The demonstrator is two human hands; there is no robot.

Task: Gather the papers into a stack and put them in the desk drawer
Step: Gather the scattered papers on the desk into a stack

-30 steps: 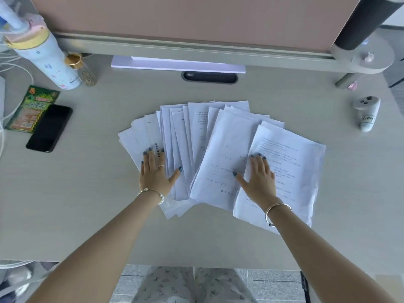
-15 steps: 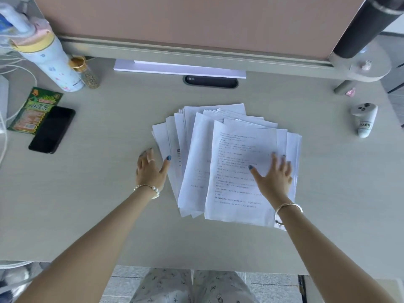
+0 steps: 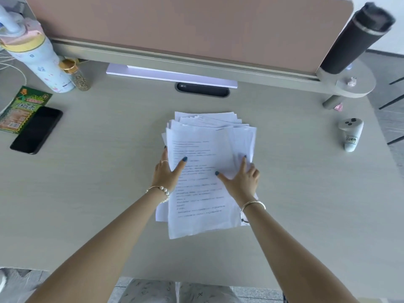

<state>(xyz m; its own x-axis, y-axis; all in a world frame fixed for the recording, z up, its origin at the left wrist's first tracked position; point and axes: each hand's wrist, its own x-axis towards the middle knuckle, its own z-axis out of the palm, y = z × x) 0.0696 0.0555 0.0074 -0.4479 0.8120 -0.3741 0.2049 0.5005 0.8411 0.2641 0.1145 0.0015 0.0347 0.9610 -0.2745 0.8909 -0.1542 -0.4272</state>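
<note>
The white printed papers (image 3: pixel 203 147) lie as one rough stack in the middle of the desk (image 3: pixel 98 182), their edges still uneven at the top and right. My left hand (image 3: pixel 167 171) holds the stack's left edge, thumb on the top sheet and fingers along the side. My right hand (image 3: pixel 240 180) clasps the right side, thumb on the top sheet and fingers spread over the lower sheets by the right edge. No desk drawer is in view.
A black phone (image 3: pixel 36 130) and a green packet (image 3: pixel 21 108) lie at the left. A patterned water bottle (image 3: pixel 41 60) and a small jar (image 3: pixel 76 75) stand at the back left. A white controller (image 3: pixel 350 134) lies right. A black tumbler (image 3: pixel 358 38) stands beside the pink partition (image 3: pixel 175 22).
The papers were fanned wide across the desk; both hands have swept inward and pushed them together into one narrow stack. The hands now sit much closer to each other.
</note>
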